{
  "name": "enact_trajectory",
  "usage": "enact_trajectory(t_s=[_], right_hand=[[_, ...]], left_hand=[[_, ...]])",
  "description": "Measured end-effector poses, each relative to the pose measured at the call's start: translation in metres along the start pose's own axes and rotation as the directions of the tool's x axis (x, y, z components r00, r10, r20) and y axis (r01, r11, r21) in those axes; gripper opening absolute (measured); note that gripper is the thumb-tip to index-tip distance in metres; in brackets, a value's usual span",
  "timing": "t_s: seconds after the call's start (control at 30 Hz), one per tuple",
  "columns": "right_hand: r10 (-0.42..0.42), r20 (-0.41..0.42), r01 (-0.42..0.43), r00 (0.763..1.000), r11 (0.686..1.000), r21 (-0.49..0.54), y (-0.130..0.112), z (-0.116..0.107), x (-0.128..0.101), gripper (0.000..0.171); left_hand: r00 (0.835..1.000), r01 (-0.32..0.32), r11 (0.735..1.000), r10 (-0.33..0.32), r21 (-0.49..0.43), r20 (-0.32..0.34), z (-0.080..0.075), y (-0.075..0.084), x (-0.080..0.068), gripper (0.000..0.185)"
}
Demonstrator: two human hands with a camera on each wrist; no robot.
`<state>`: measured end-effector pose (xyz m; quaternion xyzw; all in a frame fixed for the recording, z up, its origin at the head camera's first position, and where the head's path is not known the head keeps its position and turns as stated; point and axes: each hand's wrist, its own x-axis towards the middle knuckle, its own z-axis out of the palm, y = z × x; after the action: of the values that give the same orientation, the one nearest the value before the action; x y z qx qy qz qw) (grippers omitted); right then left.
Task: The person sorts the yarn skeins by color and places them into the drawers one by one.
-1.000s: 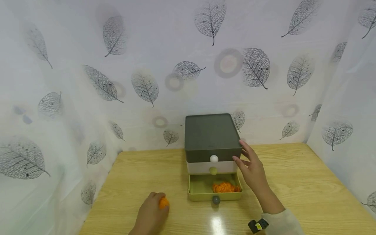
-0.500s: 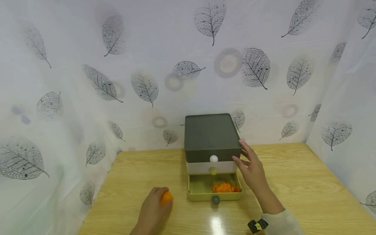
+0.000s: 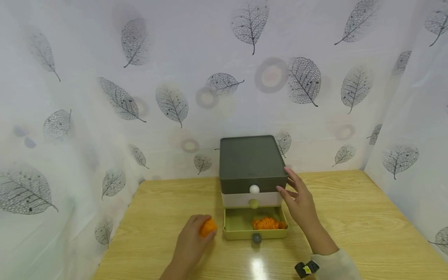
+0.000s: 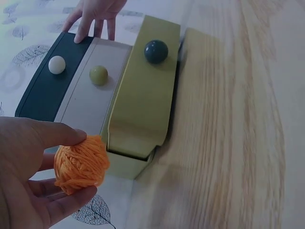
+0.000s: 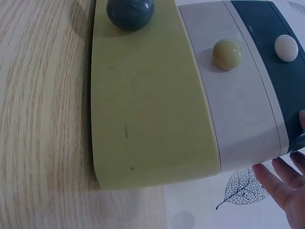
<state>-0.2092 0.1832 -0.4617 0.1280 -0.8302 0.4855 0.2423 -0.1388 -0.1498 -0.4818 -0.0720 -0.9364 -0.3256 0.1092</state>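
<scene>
My left hand (image 3: pixel 191 244) holds an orange ball of yarn (image 3: pixel 208 227) between thumb and fingers, just left of the pulled-out bottom drawer (image 3: pixel 235 235). The left wrist view shows the yarn ball (image 4: pixel 82 164) close up, in front of the drawer's side. A second orange yarn bundle (image 3: pixel 268 223) lies in the right part of that yellow-green drawer. The small drawer unit (image 3: pixel 252 157) has a dark grey top and a white middle drawer (image 3: pixel 235 200). At its right front corner my right hand (image 3: pixel 301 202) rests, fairly straight fingers on the side and thumb tip touching the front.
Round knobs stick out from the drawer fronts: white (image 3: pixel 254 189), olive (image 3: pixel 253 203) and dark grey (image 3: pixel 257 238). Everything stands on a light wooden table (image 3: pixel 157 206). A leaf-patterned sheet (image 3: pixel 168 147) hangs behind and at both sides. A black device (image 3: pixel 306 269) sits on the right wrist.
My left hand has moved right and slightly away from me, carrying the yarn ball toward the pulled-out drawer. The right hand and the drawer unit have stayed in place.
</scene>
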Motion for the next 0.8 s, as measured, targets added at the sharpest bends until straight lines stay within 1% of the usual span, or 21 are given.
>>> enact_trajectory(t_s=[0.17, 0.33, 0.53, 0.67, 0.8], right_hand=[[-0.003, 0.001, 0.003, 1.0, 1.0, 0.0, 0.002, 0.001, 0.001, 0.074], [0.004, 0.0, -0.004, 1.0, 1.0, 0.004, 0.002, 0.001, 0.0, 0.073], [0.011, 0.001, -0.011, 1.0, 1.0, 0.003, 0.002, 0.001, 0.0, 0.07], [0.01, -0.003, -0.01, 1.0, 1.0, -0.01, 0.002, 0.0, -0.001, 0.07], [0.01, -0.003, -0.01, 1.0, 1.0, -0.009, 0.002, 0.0, 0.0, 0.07]], left_hand=[[1.0, 0.0, 0.999, 0.001, -0.045, 0.004, 0.006, 0.011, 0.006, 0.042], [0.998, -0.056, 0.996, 0.055, -0.066, -0.017, 0.014, 0.02, 0.01, 0.041], [0.995, -0.097, 0.99, 0.099, -0.107, 0.016, 0.023, 0.031, 0.018, 0.041], [0.988, -0.151, 0.983, 0.152, -0.102, 0.007, 0.031, 0.038, 0.023, 0.043], [0.98, -0.194, 0.977, 0.196, -0.088, 0.014, 0.039, 0.042, 0.028, 0.042]])
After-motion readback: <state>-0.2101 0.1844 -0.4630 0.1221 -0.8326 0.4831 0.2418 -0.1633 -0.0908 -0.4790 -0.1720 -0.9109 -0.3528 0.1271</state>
